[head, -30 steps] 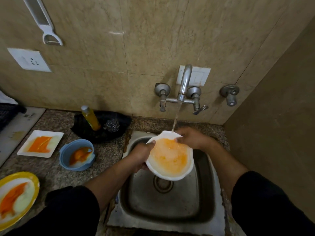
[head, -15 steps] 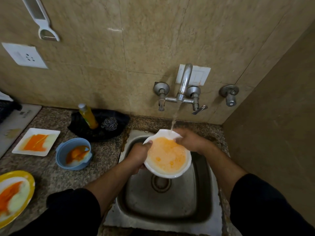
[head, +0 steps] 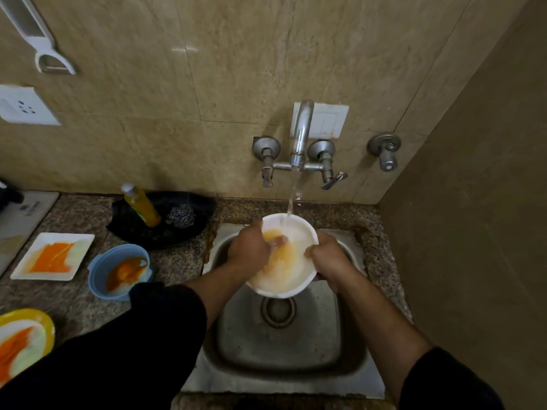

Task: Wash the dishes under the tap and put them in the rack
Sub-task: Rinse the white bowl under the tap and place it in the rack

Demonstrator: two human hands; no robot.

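Observation:
A white bowl (head: 296, 279) smeared with orange residue is held over the steel sink (head: 284, 350), under the stream running from the tap (head: 301, 134). My right hand (head: 328, 258) grips the bowl's right rim. My left hand (head: 251, 250) lies across the left rim with its fingers inside the bowl on the orange patch. Dirty dishes wait on the counter at left: a blue bowl (head: 118, 270), a white square plate (head: 53, 255) and a yellow-rimmed plate (head: 23, 341). No rack is in view.
A black tray (head: 189, 229) behind the sink's left corner holds a yellow soap bottle (head: 142, 205) and a steel scrubber (head: 180, 214). A tiled wall stands close on the right. A socket (head: 23, 106) and a hanging peeler (head: 38, 39) are on the back wall.
My left hand moved from the bowl's left edge to inside it. My right hand shifted from the far rim to the right rim. The orange film has thinned where the water lands.

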